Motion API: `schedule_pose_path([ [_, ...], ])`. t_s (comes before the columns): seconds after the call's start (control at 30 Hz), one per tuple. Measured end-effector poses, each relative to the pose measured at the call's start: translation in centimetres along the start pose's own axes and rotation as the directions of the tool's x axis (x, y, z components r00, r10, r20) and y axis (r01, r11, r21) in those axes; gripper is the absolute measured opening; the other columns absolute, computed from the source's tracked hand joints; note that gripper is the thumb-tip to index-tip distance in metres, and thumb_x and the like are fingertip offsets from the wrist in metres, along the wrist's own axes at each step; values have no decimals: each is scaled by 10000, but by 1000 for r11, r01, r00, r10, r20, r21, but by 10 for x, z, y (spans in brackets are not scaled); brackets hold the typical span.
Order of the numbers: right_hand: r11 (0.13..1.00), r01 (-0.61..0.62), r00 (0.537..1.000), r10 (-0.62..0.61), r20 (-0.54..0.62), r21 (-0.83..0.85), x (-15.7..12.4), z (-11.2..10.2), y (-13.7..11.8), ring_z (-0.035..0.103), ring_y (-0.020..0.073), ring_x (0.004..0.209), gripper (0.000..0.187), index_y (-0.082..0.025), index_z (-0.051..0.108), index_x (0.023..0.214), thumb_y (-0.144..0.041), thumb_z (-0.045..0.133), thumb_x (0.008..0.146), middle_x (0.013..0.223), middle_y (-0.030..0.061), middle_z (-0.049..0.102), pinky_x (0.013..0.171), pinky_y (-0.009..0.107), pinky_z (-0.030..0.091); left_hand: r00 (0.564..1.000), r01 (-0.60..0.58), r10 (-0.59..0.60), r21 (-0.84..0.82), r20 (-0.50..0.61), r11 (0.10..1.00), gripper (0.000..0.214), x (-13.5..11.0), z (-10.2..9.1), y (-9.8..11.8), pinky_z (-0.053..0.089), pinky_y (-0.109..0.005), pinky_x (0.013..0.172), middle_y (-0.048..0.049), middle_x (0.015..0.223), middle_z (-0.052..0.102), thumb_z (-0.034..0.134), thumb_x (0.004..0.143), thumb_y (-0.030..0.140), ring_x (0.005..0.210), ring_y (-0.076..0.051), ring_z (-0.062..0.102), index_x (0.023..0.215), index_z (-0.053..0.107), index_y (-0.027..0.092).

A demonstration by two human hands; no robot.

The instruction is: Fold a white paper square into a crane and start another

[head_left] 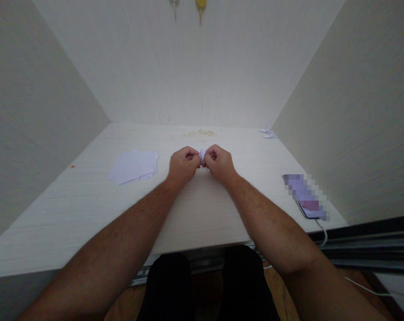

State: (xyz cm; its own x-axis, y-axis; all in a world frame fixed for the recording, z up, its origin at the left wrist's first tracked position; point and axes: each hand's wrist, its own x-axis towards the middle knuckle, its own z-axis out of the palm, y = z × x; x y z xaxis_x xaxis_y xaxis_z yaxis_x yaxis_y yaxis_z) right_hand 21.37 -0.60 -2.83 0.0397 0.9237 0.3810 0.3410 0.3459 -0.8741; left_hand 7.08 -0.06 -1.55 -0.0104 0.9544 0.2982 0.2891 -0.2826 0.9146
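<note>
Both my hands meet at the middle of a white desk (202,214). My left hand (183,164) and my right hand (218,162) are curled into pinches, and between their fingertips they hold a small folded piece of white paper (202,154). Only a little of that paper shows between the fingers. To the left of my left hand lies a loose stack of white paper sheets (134,166), flat on the desk and untouched.
A phone (305,196) with a white cable (322,234) lies near the desk's right front corner. Small folded paper pieces (267,133) sit at the back right corner. A pale smudge (200,133) marks the back middle. Walls close in on three sides.
</note>
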Motion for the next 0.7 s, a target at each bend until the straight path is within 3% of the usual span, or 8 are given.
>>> schedule_pose_path([
  [0.2,999,-15,1000,15,2,-46,0,-1,-3,642,133,591,62,-234,534,779,-262,573,818,627,-31,651,596,270,480,1000,-9,9,-13,29,1000,14,0,0,-2,471,-250,536,9,558,660,607,704,190,509,-137,625,703,620,195],
  [0.4,981,38,996,-52,-68,-191,0,-4,-7,560,120,567,82,-232,520,727,-225,592,764,615,-38,612,578,270,426,999,8,-8,-3,47,1000,40,-1,1,0,477,-254,535,1,574,670,575,716,178,520,-144,639,697,605,196],
  [0.7,996,46,998,-49,-43,-70,-1,-1,-8,594,122,624,96,-221,587,802,-246,652,736,690,-23,652,630,270,490,994,108,-102,-191,43,976,24,2,1,3,481,-245,498,7,541,633,600,699,153,474,-123,598,702,611,174],
])
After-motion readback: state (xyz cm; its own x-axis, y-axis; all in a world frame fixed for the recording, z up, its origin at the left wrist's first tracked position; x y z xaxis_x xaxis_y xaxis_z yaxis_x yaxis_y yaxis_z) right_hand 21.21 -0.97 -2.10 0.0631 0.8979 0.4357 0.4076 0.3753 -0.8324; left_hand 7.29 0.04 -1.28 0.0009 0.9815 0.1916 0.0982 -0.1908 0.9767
